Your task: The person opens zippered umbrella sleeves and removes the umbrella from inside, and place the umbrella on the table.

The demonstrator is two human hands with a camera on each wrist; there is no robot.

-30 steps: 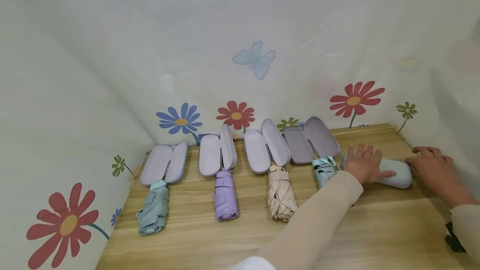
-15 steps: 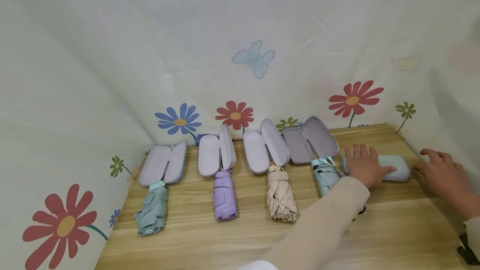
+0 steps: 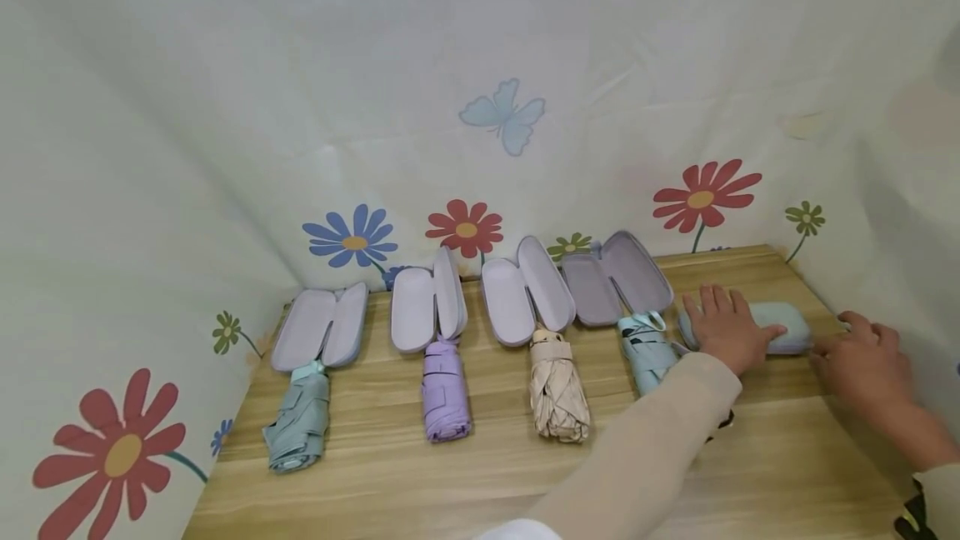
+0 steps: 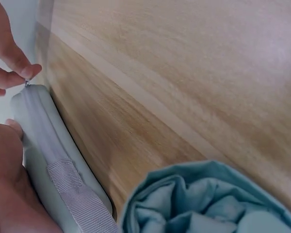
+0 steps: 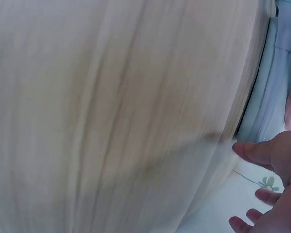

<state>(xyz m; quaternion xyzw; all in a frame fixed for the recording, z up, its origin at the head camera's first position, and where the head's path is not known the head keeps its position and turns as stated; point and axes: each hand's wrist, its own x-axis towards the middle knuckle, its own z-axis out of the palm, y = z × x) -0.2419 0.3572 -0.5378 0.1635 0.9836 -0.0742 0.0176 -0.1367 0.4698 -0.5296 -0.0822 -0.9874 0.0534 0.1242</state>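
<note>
A pale green zipped case [image 3: 789, 322] lies closed at the right end of the row. My left hand [image 3: 723, 327] rests on it with its fingers spread over the top and the thumb stretched to the right. At the case's right end is my right hand [image 3: 870, 361]; the left wrist view shows its thumb and forefinger pinching the small zipper pull [image 4: 27, 83]. A grey zipper band and a ribbed fabric strip [image 4: 77, 194] run along the case's side. Just left of my left hand lies a folded light blue umbrella [image 3: 649, 357], partly hidden by the sleeve.
Several open cases with lilac-grey linings, such as the leftmost case [image 3: 303, 327], line the back of the wooden table [image 3: 375, 490]. Before them lie folded umbrellas: a grey-green umbrella [image 3: 300, 423], a purple umbrella [image 3: 446, 394] and a beige umbrella [image 3: 558, 390]. Patterned sheets rise behind and beside.
My right hand drew slightly away from the case's end, then came back to it. The case has turned a little straighter under my left hand, which stays on top.
</note>
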